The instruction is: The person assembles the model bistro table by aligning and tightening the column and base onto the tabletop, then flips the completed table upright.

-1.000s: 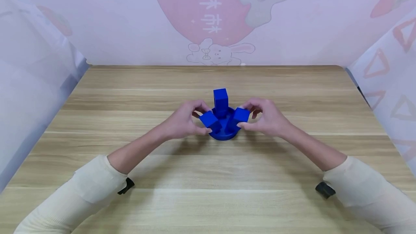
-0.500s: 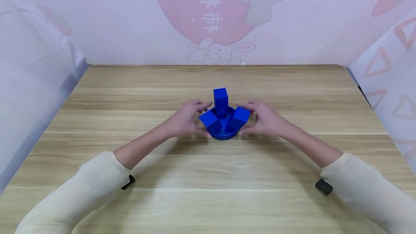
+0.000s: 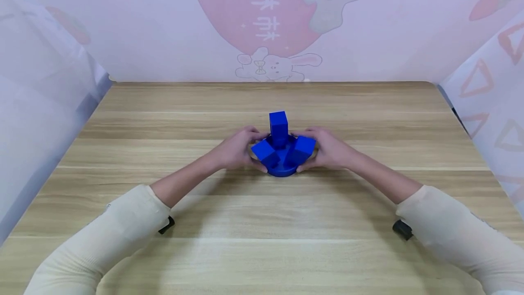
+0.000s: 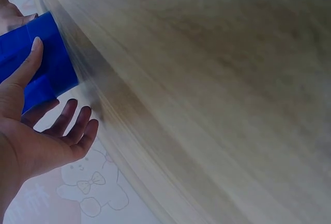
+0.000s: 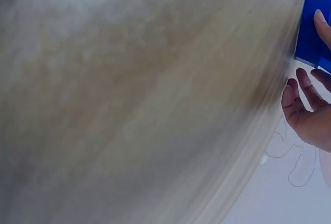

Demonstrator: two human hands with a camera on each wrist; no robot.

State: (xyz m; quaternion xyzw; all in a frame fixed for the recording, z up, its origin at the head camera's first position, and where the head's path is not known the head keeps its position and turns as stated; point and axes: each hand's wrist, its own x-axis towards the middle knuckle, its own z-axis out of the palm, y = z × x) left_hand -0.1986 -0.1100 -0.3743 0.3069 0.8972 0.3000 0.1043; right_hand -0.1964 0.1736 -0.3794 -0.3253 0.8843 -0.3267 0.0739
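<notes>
A blue round base with a raised rim sits on the wooden table. Three blue square-topped blocks rise from it: a back block, a left block and a right block. My left hand grips the base's left side, thumb at the front and index finger behind. On the opposite side my right hand holds the base the same way. In the left wrist view, the left thumb lies against the blue wall while the other fingers spread loosely. The right wrist view cuts off part of the right hand.
The wooden table stretches around the blue piece on all sides. Behind it stands a pale printed backdrop, with pale sheets at left and right. Black wrist mounts stick out under the cream sleeves.
Both hands have let go of the left and right blocks, opened, and lowered to the round base, where thumbs and index fingers now close in. The blue piece has barely shifted.
</notes>
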